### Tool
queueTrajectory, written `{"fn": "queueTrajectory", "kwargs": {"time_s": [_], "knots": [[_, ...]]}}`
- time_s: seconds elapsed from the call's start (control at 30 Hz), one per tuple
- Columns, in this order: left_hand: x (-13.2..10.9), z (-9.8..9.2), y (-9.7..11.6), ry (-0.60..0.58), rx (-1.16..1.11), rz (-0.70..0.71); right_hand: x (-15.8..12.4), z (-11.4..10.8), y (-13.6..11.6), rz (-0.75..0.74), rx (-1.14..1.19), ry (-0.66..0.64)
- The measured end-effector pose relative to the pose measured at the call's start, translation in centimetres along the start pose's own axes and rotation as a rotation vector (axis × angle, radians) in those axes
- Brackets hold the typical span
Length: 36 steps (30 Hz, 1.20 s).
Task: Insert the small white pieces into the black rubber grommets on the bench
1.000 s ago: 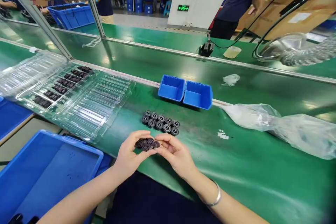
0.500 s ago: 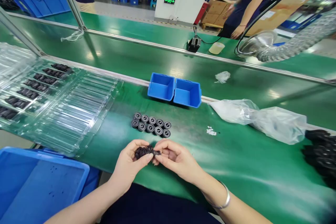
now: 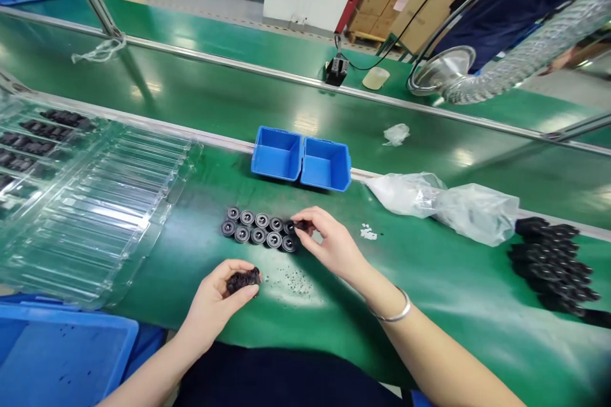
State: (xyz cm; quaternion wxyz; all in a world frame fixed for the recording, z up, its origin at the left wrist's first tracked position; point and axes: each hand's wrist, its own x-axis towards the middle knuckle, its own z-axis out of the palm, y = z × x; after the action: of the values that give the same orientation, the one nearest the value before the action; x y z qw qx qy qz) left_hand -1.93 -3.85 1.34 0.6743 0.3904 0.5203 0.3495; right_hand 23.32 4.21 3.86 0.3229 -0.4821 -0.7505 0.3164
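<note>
In the head view, the left hand (image 3: pixel 214 299) curls partway closed around a clump of small dark parts (image 3: pixel 244 280), brownish black and matte, their edges ridged and knobbly; the fingers hide some of them. The clump is held just above the green bench (image 3: pixel 229 172), near its front edge. The right hand (image 3: pixel 329 243) has thumb and fingertips drawn close together on a small dark piece (image 3: pixel 301 225), mostly covered, at the right end of the round black cylinders (image 3: pixel 258 235). These ten stand upright in two rows of five, close-packed, each top showing a pale grey ring and a dark centre with a small bright glint. Clear specks (image 3: pixel 296 283) lie scattered between the hands, and white scraps (image 3: pixel 367 232) lie to the right of the right hand.
</note>
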Motion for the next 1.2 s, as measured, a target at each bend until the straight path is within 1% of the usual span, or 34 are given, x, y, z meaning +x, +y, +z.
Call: {"fn": "queueTrajectory", "kwargs": {"time_s": [0.07,0.17,0.3,0.47,0.57,0.63,0.7,0.73,0.77,0.8,0.9,0.93,0.97,1.0,1.07,1.13,1.2], "knots": [[0.2,-0.1,-0.1,-0.006,0.017,0.000,0.4,0.1,0.1,-0.043,-0.063,-0.052],[0.3,-0.1,-0.1,-0.008,0.016,-0.004,0.7,0.1,-0.1,-0.074,-0.097,-0.100],[0.5,-0.2,0.0,-0.012,0.022,-0.010,0.9,0.1,-0.2,-0.102,-0.141,-0.115],[0.4,-0.2,0.1,-0.026,0.050,0.000,1.0,0.4,0.2,-0.151,-0.202,-0.129],[0.3,-0.1,0.3,-0.038,0.037,0.010,1.1,0.2,0.2,-0.163,-0.232,-0.158],[0.3,-0.1,0.4,-0.046,0.016,0.009,1.1,-0.3,-0.3,-0.161,-0.253,-0.140],[0.3,-0.1,0.5,-0.043,-0.001,0.012,0.8,-0.9,-1.3,-0.149,-0.268,-0.059],[0.3,-0.1,0.5,-0.042,-0.008,0.012,0.5,-1.1,-1.9,-0.144,-0.249,-0.033],[0.3,0.0,0.5,-0.049,-0.018,0.008,0.2,-1.2,-2.6,-0.140,-0.200,-0.046],[0.2,0.0,0.5,-0.066,-0.032,0.001,-0.3,-1.1,-3.3,-0.139,-0.126,-0.106],[0.0,0.3,0.4,-0.157,-0.115,-0.013,-1.8,0.1,-4.9,-0.159,0.098,-0.417],[0.0,0.4,0.4,-0.184,-0.150,-0.013,-2.3,0.7,-5.1,-0.164,0.142,-0.482],[-0.1,0.5,0.3,-0.202,-0.183,-0.014,-2.7,1.4,-5.2,-0.163,0.172,-0.507],[-0.2,0.6,0.3,-0.213,-0.208,-0.018,-3.1,2.0,-5.1,-0.158,0.199,-0.502],[-0.2,0.7,0.3,-0.229,-0.226,-0.031,-3.7,2.8,-4.8,-0.135,0.259,-0.462],[-0.2,0.7,0.3,-0.253,-0.220,-0.031,-4.1,3.2,-4.5,-0.098,0.306,-0.439],[-0.2,0.8,0.3,-0.295,-0.217,-0.027,-4.4,3.2,-4.4,-0.060,0.323,-0.443]]}}
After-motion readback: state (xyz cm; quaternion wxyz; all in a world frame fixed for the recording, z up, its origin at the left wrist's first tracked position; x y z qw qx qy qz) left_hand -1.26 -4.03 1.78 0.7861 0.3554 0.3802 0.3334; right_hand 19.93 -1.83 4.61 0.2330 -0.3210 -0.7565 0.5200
